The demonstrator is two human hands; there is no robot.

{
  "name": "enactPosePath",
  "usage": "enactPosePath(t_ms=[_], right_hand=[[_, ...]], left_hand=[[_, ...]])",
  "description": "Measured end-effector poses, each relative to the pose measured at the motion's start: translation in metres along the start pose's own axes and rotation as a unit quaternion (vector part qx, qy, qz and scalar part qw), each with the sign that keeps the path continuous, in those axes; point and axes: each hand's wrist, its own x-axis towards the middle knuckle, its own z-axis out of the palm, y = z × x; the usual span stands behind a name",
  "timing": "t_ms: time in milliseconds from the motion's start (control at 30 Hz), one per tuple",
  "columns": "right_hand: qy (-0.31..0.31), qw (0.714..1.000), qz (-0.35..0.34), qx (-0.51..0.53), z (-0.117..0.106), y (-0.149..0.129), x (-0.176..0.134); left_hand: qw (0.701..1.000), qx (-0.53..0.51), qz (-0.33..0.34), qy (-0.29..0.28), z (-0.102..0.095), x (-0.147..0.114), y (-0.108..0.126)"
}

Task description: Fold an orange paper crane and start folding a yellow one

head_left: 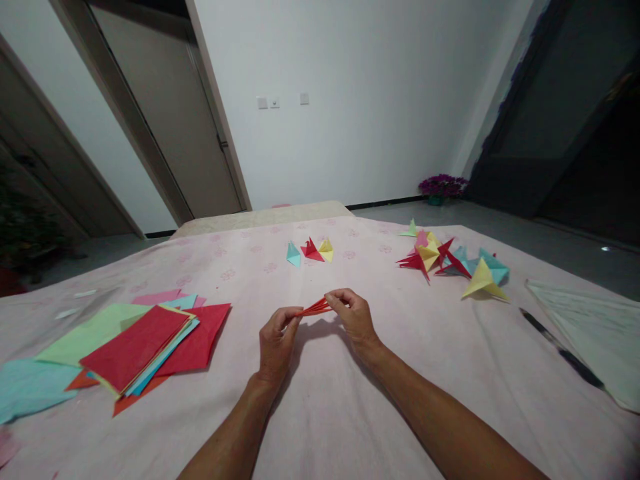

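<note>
One folded orange paper (pixel 316 307) pinched by left hand (pixel 275 339), right hand (pixel 357 319); pale sheet (pixel 597 327) unreadable.

Pale plain wall (pixel 370 113) ahead — three small plates (pixel 275 103) on it, dark baseboard (pixel 385 202) at its foot. Grey-brown door (pixel 165 107) left, dark handle (pixel 223 142); another door (pixel 45 133) farther left. Dark panelling (pixel 565 113) right. Grey floor (pixel 500 217), purple flowers (pixel 443 185) near the corner. Table under pale pink floral cloth (pixel 325 407) — light dim, shadows soft.

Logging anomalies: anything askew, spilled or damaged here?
Nothing looks spilled or visibly damaged. Mildly untidy: colored paper sheets at left overlap at uneven angles, and origami cranes at right are jumbled. The held red-orange paper shows no obvious tear.
</note>
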Motion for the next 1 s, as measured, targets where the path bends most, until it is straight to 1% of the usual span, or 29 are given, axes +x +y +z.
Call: enactPosePath(t_ms=[133,267,400,600,667,767,867,1000], right_hand=[[0.006,1.0,0.01,0.015,-0.0009,0.0021,0.0011],[-0.004,1.0,-0.011,-0.007,-0.002,0.0002,-0.0001],[-0.01,0.998,-0.037,-0.042,-0.0024,-0.0024,-0.0011],[-0.001,0.995,-0.061,-0.079,-0.0019,-0.0046,-0.0001],[0.009,0.994,-0.06,-0.091,-0.0017,-0.0036,0.0003],[0.019,0.996,-0.037,-0.077,-0.0019,-0.0007,0.0013],[-0.004,0.999,-0.015,-0.036,-0.0027,0.0018,0.0028],[-0.044,0.998,-0.046,-0.026,-0.0034,0.002,0.0034]], left_hand=[[0.995,-0.046,-0.085,0.0,0.0013,0.0009,-0.0006],[0.99,-0.073,-0.122,-0.005,0.0021,0.0016,-0.0012],[0.988,-0.077,-0.13,-0.016,0.0023,0.0016,-0.0018],[0.992,-0.054,-0.106,-0.027,0.0026,0.0017,-0.0026],[0.993,-0.052,-0.104,-0.03,0.0026,0.0016,-0.003],[0.991,-0.058,-0.115,-0.023,0.0025,0.0014,-0.0036],[0.987,-0.084,-0.133,-0.019,0.0027,0.0019,-0.0027],[0.977,-0.138,-0.162,-0.025,0.0029,0.0035,0.0006]])
